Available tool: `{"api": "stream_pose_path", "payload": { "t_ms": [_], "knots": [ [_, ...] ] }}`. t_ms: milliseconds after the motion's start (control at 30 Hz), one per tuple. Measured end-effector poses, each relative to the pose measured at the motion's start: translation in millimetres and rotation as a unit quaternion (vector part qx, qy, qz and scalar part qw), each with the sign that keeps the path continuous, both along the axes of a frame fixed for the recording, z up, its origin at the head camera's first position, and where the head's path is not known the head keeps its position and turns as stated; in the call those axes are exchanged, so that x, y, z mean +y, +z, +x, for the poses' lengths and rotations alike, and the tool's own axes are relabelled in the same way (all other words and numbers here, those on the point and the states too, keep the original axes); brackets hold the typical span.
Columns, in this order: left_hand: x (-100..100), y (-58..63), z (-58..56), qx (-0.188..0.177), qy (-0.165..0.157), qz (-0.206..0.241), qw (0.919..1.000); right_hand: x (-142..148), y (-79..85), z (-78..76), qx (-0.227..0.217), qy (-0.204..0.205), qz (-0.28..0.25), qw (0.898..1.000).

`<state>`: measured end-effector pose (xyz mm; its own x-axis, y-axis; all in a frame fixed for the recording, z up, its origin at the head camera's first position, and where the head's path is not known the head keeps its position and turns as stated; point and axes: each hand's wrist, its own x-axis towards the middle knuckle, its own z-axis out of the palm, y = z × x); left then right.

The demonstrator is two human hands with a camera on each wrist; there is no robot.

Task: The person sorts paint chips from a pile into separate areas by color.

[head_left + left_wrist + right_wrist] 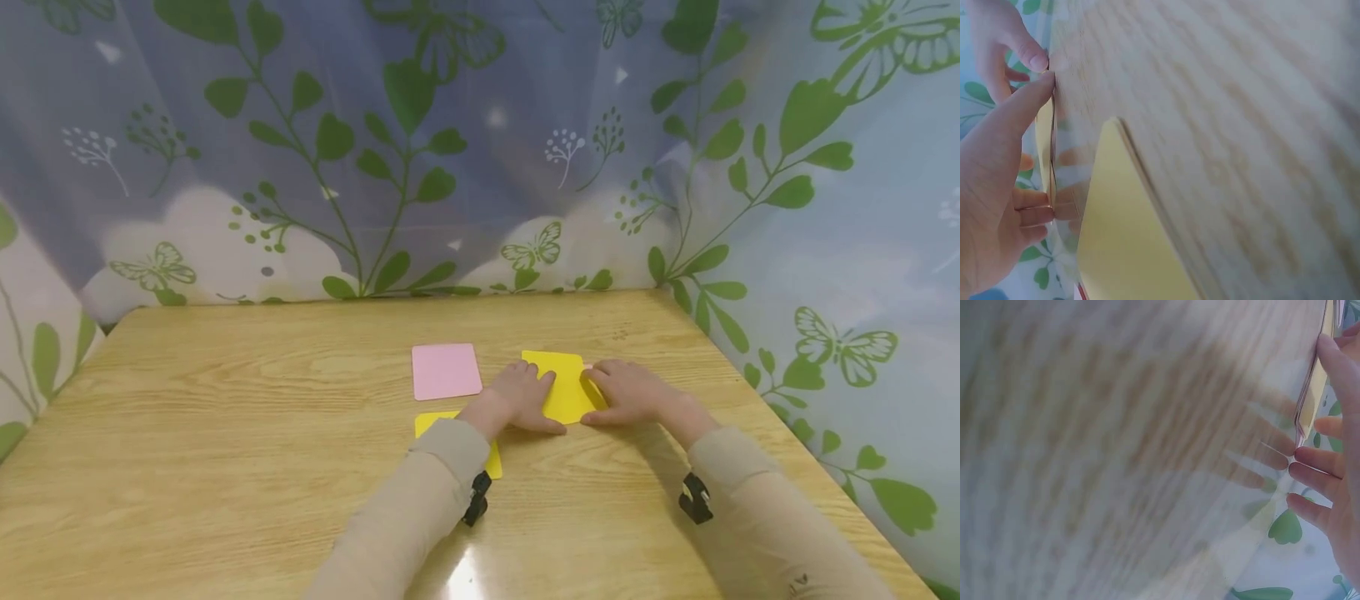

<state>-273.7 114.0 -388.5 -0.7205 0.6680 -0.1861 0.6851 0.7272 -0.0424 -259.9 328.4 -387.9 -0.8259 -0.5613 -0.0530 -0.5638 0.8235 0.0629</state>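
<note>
A yellow card (564, 398) lies on the right half of the table, a sliver of pink showing at its upper right edge. My left hand (521, 395) holds its left side, thumb at the near corner and fingers spread over and beside the edge. From the other side my right hand (628, 393) holds it, thumb at the near right corner and fingers along the right edge. Seen edge-on in the left wrist view, the yellow card (1044, 134) looks slightly bent and layered. The right wrist view shows its yellow edge (1315, 387) between thumb and fingers.
A pink square card (446, 372) lies left of my left hand. Another yellow card (431, 422), partly hidden under my left forearm, is nearer to me. The wooden table (225, 433) meets a leaf-patterned curtain (300, 167) at the back and right.
</note>
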Motion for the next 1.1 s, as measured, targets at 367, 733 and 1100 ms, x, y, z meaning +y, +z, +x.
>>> {"api": "stream_pose_path", "payload": {
  "t_ms": [367,733,1100],
  "knots": [
    [3.0,2.7,-4.0,-0.007,0.003,0.014,0.9999,-6.3,3.8,-1.6,0.0,0.005,0.001,1.0],
    [-4.6,1.5,-8.3,-0.037,0.01,0.008,0.9992,-6.5,1.6,0.1,-0.018,0.005,-0.025,1.0],
    [-4.4,1.1,-10.1,-0.025,0.002,0.018,0.9995,-13.5,4.9,-2.9,-0.019,-0.001,0.003,1.0]
  ]
}}
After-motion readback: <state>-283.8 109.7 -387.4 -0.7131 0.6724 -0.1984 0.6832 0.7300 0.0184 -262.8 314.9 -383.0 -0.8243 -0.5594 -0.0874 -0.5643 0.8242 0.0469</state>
